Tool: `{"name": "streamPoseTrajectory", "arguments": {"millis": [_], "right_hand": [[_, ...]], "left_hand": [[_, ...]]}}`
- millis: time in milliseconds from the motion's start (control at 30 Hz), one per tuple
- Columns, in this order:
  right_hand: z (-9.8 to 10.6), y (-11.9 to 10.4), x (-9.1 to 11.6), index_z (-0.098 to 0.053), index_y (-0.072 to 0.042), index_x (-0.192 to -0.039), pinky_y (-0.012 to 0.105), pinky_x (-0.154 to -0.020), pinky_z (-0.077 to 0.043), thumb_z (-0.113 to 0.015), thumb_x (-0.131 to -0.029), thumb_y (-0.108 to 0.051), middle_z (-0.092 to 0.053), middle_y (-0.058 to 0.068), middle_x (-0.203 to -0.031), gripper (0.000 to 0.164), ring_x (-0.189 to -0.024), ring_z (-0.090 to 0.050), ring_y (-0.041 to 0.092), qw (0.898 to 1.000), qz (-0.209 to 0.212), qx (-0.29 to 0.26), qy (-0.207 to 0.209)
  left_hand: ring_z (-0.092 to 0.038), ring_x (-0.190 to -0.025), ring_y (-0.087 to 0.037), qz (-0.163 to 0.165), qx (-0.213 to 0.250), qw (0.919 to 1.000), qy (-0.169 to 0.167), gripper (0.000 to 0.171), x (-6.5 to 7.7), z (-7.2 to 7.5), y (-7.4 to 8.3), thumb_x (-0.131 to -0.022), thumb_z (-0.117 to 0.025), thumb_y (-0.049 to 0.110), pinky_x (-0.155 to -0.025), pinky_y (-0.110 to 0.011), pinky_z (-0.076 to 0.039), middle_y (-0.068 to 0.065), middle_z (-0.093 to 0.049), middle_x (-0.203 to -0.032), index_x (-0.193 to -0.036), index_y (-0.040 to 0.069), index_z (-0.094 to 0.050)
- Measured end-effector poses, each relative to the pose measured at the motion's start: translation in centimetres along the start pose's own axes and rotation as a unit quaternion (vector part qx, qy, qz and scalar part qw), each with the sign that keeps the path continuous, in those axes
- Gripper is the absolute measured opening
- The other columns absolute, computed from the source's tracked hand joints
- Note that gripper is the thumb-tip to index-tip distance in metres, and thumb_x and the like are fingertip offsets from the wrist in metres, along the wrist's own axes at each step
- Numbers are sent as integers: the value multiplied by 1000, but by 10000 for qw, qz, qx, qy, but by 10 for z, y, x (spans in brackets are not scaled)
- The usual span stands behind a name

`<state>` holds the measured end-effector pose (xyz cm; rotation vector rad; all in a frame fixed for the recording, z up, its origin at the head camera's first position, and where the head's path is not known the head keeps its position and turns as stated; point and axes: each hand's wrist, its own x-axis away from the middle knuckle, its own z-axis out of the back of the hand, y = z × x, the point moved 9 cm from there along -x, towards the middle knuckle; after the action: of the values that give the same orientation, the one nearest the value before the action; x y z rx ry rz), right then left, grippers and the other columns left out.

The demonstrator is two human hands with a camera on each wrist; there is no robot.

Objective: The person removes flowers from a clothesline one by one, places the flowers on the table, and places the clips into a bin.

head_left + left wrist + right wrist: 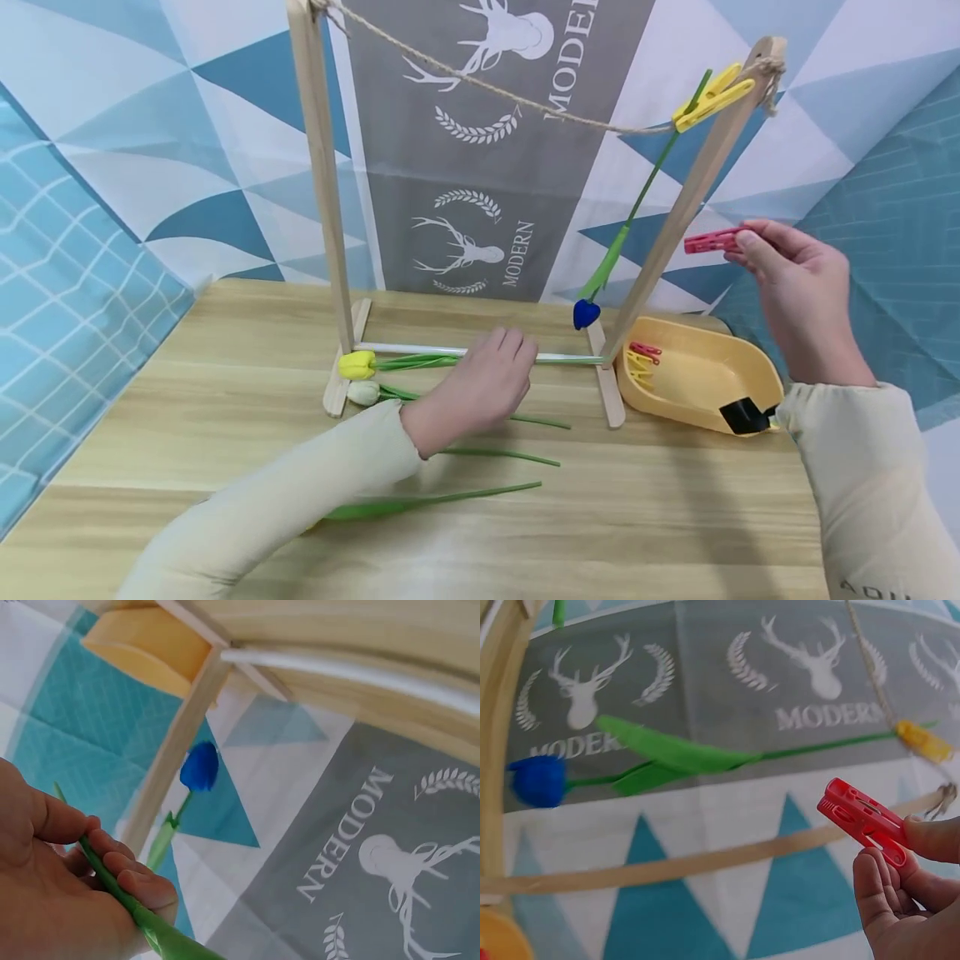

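Note:
My left hand (480, 379) holds the green stem of a yellow tulip (356, 364), whose bloom points left. In the left wrist view, the stem (112, 885) runs across the fingers under the thumb. Raised at the right, my right hand (802, 279) pinches a red clothespin (864, 817) between thumb and fingers. A twine line (480, 83) spans two wooden posts. Near its right end a yellow clothespin (712, 98) clips the stem of a blue tulip (587, 314), which hangs bloom down. A white tulip (364, 392) lies on the table, partly behind the left hand.
A yellow tray (705, 379) with red and yellow clothespins (641, 365) stands right of the frame. A black thing (745, 415) overlaps its front edge. More green stems (480, 495) lie nearer the front, partly under the left sleeve. A white bar (420, 348) joins the posts' feet.

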<state>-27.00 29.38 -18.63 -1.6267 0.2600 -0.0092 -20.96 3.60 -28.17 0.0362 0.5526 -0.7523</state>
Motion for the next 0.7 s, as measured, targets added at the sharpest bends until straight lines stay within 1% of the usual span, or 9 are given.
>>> {"name": "streamPoseTrajectory", "arguments": {"millis": [67,267,367,400,467,500,600,667,700], "right_hand": [[9,11,1,-66,-9,-113,14,-96,-43,-75,-75,-25,-58,-1,-112,43,-94,-61,9,9998,-164,-63,41],[39,47,5,-66,-10,-113,17,-105,-34,-74,-75,-28,-57,-4,-112,43,-93,-62,6,9978,-608,84,257],[53,70,6,-66,-11,-110,13,-95,-43,-74,-75,-29,-56,-5,-112,40,-90,-63,4,9953,-909,88,329],[57,77,7,-66,-12,-109,13,-95,-42,-74,-75,-28,-55,-5,-112,38,-89,-63,3,9941,-1029,58,329],[64,92,10,-66,-14,-109,15,-99,-40,-73,-76,-29,-53,-6,-113,37,-88,-64,2,9914,-1262,86,346],[68,99,11,-66,-14,-109,17,-104,-36,-73,-76,-29,-52,-6,-114,37,-88,-64,1,9899,-1371,68,363],[77,117,16,-66,-19,-111,26,-116,-17,-74,-74,-34,-50,-9,-115,41,-87,-63,-2,9839,-1722,285,398],[83,127,19,-65,-21,-113,30,-116,-14,-75,-72,-36,-50,-10,-114,44,-87,-63,-3,9791,-1944,400,450],[85,131,19,-65,-21,-112,28,-114,-21,-75,-71,-36,-50,-10,-114,44,-86,-63,-3,9781,-1995,386,459]], "left_hand": [[-42,-70,-19,67,-49,10000,-39,8,8,1,3,-85,-53,14,-57,-27,-35,-4,-45,-79,-88,8,-48],[-36,-65,-17,86,-159,9996,-238,6,33,4,19,-85,-52,14,-53,-24,-28,-2,-42,-76,-85,10,-47],[-36,-67,-16,60,-248,9991,-343,6,48,5,30,-85,-51,14,-53,-24,-28,-2,-42,-77,-88,10,-47],[-36,-67,-17,54,-264,9990,-366,7,53,5,33,-85,-51,14,-53,-24,-29,-2,-42,-78,-88,10,-47],[-38,-68,-17,75,-296,9987,-412,7,62,5,40,-85,-51,15,-54,-24,-30,-2,-44,-79,-89,10,-47],[-39,-69,-17,96,-283,9985,-453,8,67,4,43,-85,-51,15,-55,-25,-31,-2,-44,-80,-89,11,-47],[-38,-69,-16,179,-250,9972,-681,6,80,0,51,-86,-49,15,-56,-25,-30,-1,-44,-79,-89,11,-47],[-37,-69,-16,224,-246,9962,-808,4,88,-2,55,-87,-48,15,-56,-24,-30,-1,-43,-79,-88,11,-47],[-36,-69,-15,257,-225,9953,-907,3,92,-4,57,-88,-46,14,-56,-24,-29,-1,-42,-79,-88,11,-46]]}}
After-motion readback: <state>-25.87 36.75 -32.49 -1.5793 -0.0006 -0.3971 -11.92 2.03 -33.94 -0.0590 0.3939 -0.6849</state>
